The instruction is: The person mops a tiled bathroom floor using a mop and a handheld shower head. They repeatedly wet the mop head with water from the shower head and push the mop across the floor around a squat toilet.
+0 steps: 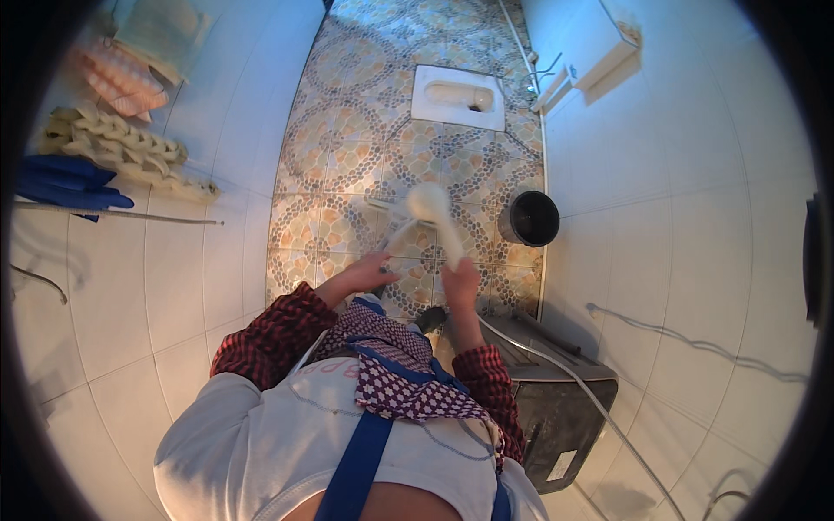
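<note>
My right hand [461, 282] is closed around the handle of a white shower head [429, 203], held over the tiled floor. Its pale hose [578, 382] trails from below that hand toward the lower right. To the left of the shower head, my left hand [367, 273] is closed at the near end of a pale tool [400, 233]. A crosswise head shows at the tool's far end, but blur hides its exact kind. Tool and shower head overlap in view; whether they touch I cannot tell.
A black bucket [532, 219] stands by the right wall. Beyond lies a white squat toilet [458, 96] set into the patterned floor [317, 165]. A dark, bulky case-like object [556, 417] is at my right. Blue gloves [74, 184] and cloths hang on the left wall.
</note>
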{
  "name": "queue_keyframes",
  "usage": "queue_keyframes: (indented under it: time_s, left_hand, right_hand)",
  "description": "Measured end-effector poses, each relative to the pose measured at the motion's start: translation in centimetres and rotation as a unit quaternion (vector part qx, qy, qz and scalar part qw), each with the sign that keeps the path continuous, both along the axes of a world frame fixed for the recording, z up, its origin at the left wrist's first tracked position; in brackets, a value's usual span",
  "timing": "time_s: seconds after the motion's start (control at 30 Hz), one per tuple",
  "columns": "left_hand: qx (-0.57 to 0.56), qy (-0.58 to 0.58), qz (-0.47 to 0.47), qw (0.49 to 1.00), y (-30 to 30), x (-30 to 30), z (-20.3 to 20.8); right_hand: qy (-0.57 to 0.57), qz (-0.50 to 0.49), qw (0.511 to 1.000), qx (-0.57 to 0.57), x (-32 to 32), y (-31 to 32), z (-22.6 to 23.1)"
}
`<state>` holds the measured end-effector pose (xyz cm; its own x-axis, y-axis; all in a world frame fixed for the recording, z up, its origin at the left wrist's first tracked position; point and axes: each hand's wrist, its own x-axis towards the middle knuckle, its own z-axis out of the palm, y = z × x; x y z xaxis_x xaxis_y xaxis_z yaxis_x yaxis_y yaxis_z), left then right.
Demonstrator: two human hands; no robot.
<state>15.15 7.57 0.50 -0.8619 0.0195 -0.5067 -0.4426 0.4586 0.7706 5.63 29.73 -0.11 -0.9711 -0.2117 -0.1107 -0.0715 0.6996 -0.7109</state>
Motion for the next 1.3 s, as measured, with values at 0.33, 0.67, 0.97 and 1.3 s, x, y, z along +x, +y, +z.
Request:
queue_keyframes:
  time_s: [0.33, 0.67, 0.97, 1.3]
  left_hand:
    - [0.159, -0.223, 0.174, 0.946, -1.8, 11.8, -3.0]
    - [0.203, -0.313, 0.370, 0.851, 5.2, 26.2, -6.4]
    - [0.110, -0.313, 0.377, 0.865, 10.0, 28.1, -8.7]
    - [0.100, -0.306, 0.409, 0.854, 10.4, 30.8, -11.3]
  right_hand:
    - [0.078, -0.155, 0.982, -0.068, -6.5, 2.9, -3.3]
    - [0.105, -0.042, 0.993, -0.040, -7.6, 1.3, -7.0]
    - [0.019, 0.033, 0.996, -0.081, -8.7, -1.9, -8.3]
    - [0.080, 0.139, 0.986, -0.046, -9.1, -4.8, -9.4]
